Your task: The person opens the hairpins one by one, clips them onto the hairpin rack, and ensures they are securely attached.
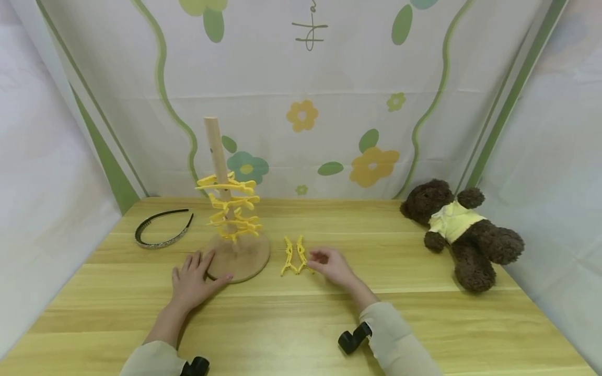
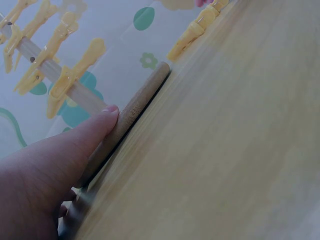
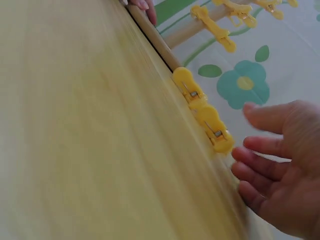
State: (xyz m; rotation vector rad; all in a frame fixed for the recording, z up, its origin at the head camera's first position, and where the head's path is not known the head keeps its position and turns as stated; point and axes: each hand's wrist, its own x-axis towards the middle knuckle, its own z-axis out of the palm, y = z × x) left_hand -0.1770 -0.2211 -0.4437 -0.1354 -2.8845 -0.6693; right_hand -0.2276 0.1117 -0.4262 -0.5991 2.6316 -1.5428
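Observation:
A wooden stand has an upright post (image 1: 213,138) on a round base (image 1: 246,263). Several yellow hair clips (image 1: 235,201) sit around the post at different heights. My left hand (image 1: 192,282) rests at the base's near left edge, fingers spread and thumb on top, as the left wrist view shows with the thumb (image 2: 95,127). Two more yellow hair clips, one on the left (image 1: 288,256) and one on the right (image 1: 301,253), lie on the table right of the base. Beside the right one is my right hand (image 1: 334,267), fingers slightly bent and apart, with nothing between them in the right wrist view.
A black headband (image 1: 162,244) with a glittery band lies on the table (image 1: 282,334), left of the stand. At the right, a dark brown teddy bear (image 1: 456,224) in a yellow shirt lies on its back. A flower-printed cloth (image 1: 263,68) hangs behind the table.

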